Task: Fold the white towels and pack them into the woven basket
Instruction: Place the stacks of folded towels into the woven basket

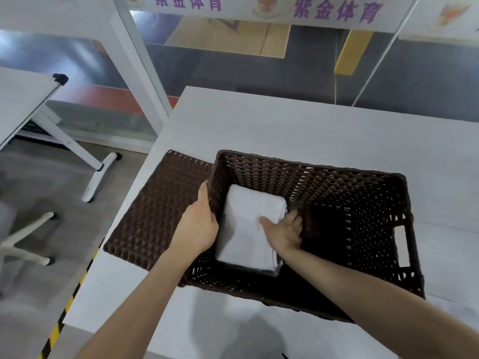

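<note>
White towel (246, 229), folded, sits in the left half of the basket (311, 165), centre frame. The right hand (283, 233) lies on it, fingers (293, 216) loosely spread at its right edge. The left hand (197, 226) clamps the basket's left wall. I'd press it flat and snug against that wall, leaving the right side free.

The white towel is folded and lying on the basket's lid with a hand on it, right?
No. The head view shows the folded white towel lying inside the woven basket, not on the lid beside it. The right hand does rest on it.
</note>
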A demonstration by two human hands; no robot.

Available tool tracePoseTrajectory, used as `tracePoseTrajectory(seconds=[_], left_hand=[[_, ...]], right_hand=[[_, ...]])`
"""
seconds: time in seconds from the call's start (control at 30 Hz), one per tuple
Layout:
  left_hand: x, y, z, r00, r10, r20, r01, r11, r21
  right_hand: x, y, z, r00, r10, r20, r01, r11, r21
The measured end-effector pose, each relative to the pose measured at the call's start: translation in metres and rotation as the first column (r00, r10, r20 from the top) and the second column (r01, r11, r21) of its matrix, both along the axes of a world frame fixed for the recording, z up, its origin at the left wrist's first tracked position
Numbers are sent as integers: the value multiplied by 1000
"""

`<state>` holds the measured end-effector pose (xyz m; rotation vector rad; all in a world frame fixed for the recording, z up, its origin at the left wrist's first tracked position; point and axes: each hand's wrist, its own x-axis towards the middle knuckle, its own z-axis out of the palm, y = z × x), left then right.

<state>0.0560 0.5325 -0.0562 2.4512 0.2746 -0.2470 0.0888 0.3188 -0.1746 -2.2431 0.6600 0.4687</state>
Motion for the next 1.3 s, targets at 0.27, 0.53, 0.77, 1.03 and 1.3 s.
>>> tracePoseTrajectory(seconds=[0.27, 0.53, 0.77, 1.03, 1.3], left_hand=[[11, -23, -4, 999, -43, 20, 43, 999, -28], [9, -30, -4, 1000, -26, 6, 26, 1000, 7], [13, -29, -6, 998, -56, 24, 54, 997, 61], [13, -39, 8, 972, -221, 78, 142, 819, 556], [36, -223, 87, 748, -632, 201, 347, 631, 694]], right_hand=[[-11, 17, 10, 479, 869, 123, -677, 455, -579], [3, 36, -18, 487, 873, 20, -706, 407, -580], [12, 18, 48, 453, 892, -9, -803, 404, -437], [-39, -80, 130, 464, 886, 24, -742, 403, -536], [-89, -247, 211, 802, 546, 242, -327, 741, -587]])
